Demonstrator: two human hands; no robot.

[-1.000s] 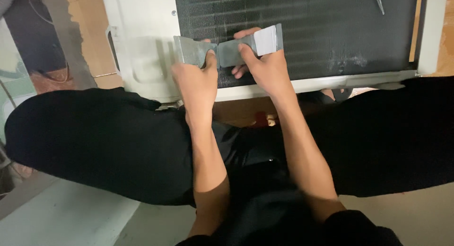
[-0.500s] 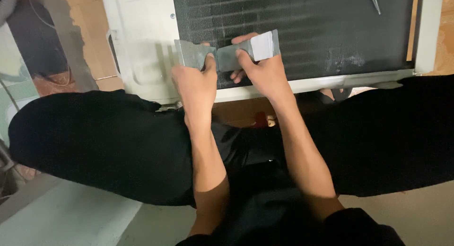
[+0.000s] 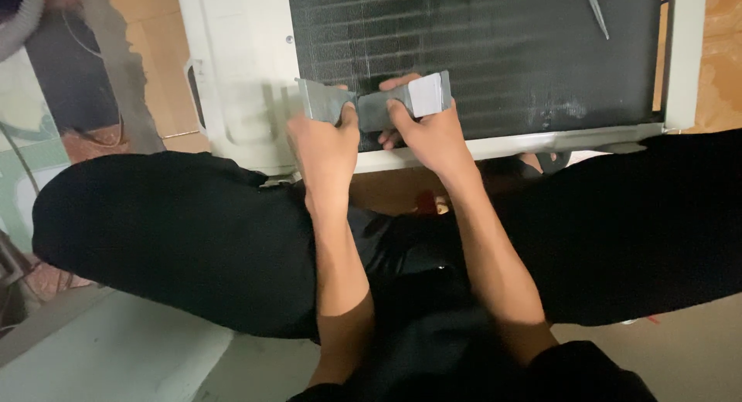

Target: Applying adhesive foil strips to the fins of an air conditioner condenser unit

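My left hand [image 3: 328, 143] and my right hand [image 3: 425, 135] both grip one strip of grey tape [image 3: 371, 104], stretched between them. The strip's left end lies over the white casing [image 3: 239, 77] of an air-conditioner unit, and its right end hangs over the dark finned coil [image 3: 479, 46]. My thumbs press on the top of the tape near its middle. My black-clad knees [image 3: 178, 232] spread to either side below the unit.
A thin metal blade [image 3: 597, 11] rests on the coil at the upper right. The unit's white lower rim [image 3: 541, 143] runs just beyond my hands. A wooden floor [image 3: 151, 31] and a grey hose [image 3: 23, 19] lie at the left.
Both hands and the tape have stayed in nearly the same place on the unit; only a small shift of the view shows.
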